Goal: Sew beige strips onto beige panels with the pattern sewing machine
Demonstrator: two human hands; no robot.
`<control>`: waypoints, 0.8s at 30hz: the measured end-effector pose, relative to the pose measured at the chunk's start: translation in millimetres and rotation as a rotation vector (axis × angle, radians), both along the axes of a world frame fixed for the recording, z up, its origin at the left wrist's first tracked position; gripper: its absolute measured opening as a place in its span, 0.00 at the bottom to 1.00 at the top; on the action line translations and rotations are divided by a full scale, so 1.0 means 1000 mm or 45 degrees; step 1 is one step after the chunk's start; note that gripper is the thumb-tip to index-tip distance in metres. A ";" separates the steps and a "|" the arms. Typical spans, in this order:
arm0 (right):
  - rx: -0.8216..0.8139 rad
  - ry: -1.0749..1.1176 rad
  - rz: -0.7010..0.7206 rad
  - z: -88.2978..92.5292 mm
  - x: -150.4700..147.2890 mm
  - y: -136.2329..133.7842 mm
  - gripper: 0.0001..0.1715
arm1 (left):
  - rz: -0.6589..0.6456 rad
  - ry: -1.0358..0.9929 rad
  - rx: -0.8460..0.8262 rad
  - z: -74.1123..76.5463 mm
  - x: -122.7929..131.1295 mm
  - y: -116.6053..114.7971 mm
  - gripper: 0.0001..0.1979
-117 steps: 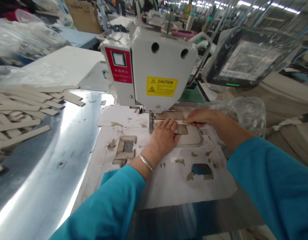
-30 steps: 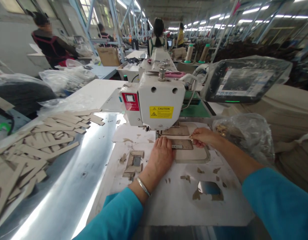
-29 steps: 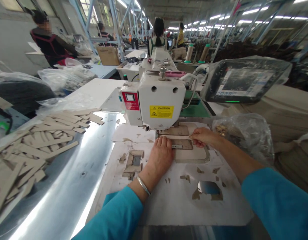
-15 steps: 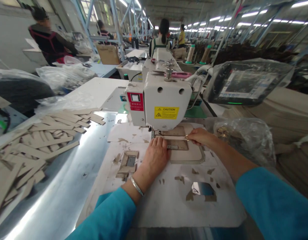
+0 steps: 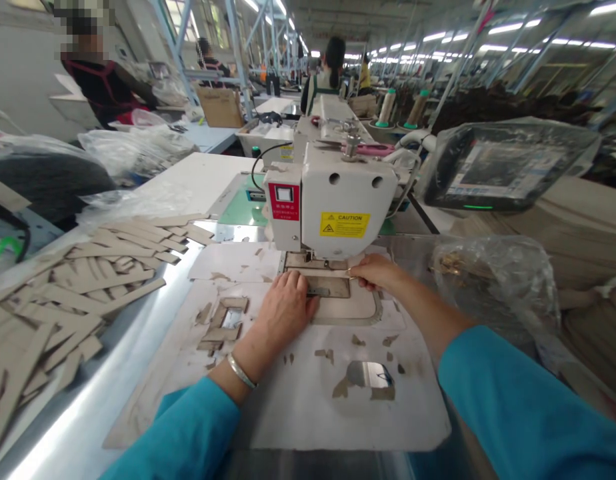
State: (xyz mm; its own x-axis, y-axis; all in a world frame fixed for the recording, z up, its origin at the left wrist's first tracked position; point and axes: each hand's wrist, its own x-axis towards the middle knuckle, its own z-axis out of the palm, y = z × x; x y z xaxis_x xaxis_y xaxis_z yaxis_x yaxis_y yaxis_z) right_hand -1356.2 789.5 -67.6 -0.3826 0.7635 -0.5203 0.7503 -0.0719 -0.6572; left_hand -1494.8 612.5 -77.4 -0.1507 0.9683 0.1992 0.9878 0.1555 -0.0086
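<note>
My left hand [image 5: 283, 303] lies flat with its fingers stretched out on the white template sheet [image 5: 288, 407], at the left side of a framed opening under the sewing machine head [image 5: 351, 200]. Across that opening runs a narrow beige strap [image 5: 325, 273]. At the strap's right end a small gold-coloured metal piece shows, possibly a ring. My right hand [image 5: 375, 272] pinches there, thumb and fingers closed; what lies inside the fingers is partly hidden. A beige panel [image 5: 343, 312] sits around the opening. The needle area is partly covered by the machine head.
Many cut beige strips [image 5: 108, 267] are heaped on the left of the metal table. A plastic bag with gold-coloured hardware [image 5: 451, 261] lies at right, below a plastic-wrapped control screen [image 5: 513, 167]. Thread cones [image 5: 388, 107] stand behind the machine. Co-workers sit farther back.
The template sheet has slid left under the machine head, and both my hands have moved left with it. My right hand keeps its pinch at the strap's end.
</note>
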 end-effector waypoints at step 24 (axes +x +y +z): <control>-0.192 -0.004 -0.045 -0.001 0.023 0.028 0.11 | -0.130 -0.220 -0.002 -0.008 0.012 0.015 0.18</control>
